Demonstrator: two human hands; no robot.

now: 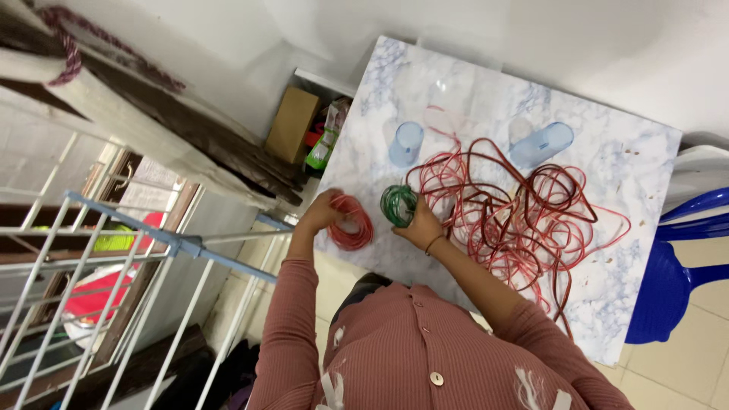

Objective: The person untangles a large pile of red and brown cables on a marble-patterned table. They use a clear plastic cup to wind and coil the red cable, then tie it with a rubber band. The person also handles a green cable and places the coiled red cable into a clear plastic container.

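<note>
A marble-patterned table [486, 91] fills the right half of the view, its near edge against the person's body. Left of it stands a white metal rack with a blue joint [152, 258], and at the far right a blue plastic chair [676, 281] sits beside the table. A brown cardboard box [291, 124] rests on the floor past the table's far left corner.

On the table's middle and right lies a big loose tangle of red wire [516, 212]. Beyond it stand two clear bluish plastic cups: one upright at far left [405, 143], one tipped on its side at far right [542, 144].

Both arms, in ribbed pink sleeves, reach forward from the body with elbows bent. The left hand [319, 212] is curled around a small coil of red wire [351, 222], held at the table's near left edge. The right hand [421, 226] is closed on a small coil of green wire [397, 203], just right of the red coil, with a thin bracelet on its wrist. The two hands are near each other but apart.
</note>
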